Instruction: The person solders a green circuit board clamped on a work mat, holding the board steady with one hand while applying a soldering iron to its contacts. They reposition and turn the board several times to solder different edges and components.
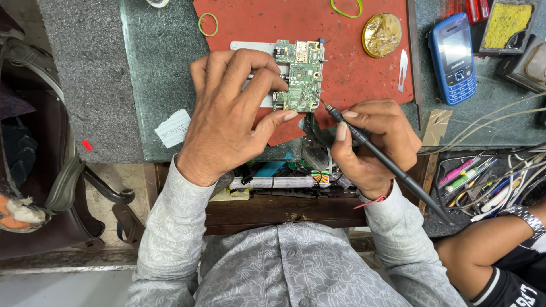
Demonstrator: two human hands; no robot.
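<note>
Seen from above, at a red mat point(352, 68) on a grey stone bench. Near the mat's middle, a green circuit board point(301, 77), lying flat, partly over a white plate point(250, 48).

Left hand point(233, 113) just left of the board, fingers curled narrow, fingertips pinching the board's left edge, thumb point(278, 118) stretched under its lower corner. Between the fingers, a thin metal tool, mostly hidden; kind not clear.

Right hand point(372, 142) below and right of the board, closed around a black soldering iron point(375, 150) in a pen grip. Iron slanted, tip point(323, 103) touching or just off the board's lower right edge; handle running down and right past the wrist.

Above the board, right: a round tin point(381, 34) of brownish paste on the mat. Right of the tin, a small blade point(402, 69) at the mat's edge. Further right, off the mat, a blue keypad phone point(453, 57), then a yellow sponge point(505, 21) in a dark tray. Above and left of the board, a green rubber band point(208, 24); another point(347, 8) at the top edge. Well left of the board, a white paper scrap point(173, 128) on the stone. Far lower right of the board, a tray of pens and tools point(483, 179), and another person's arm with a wristwatch point(526, 219).
</note>
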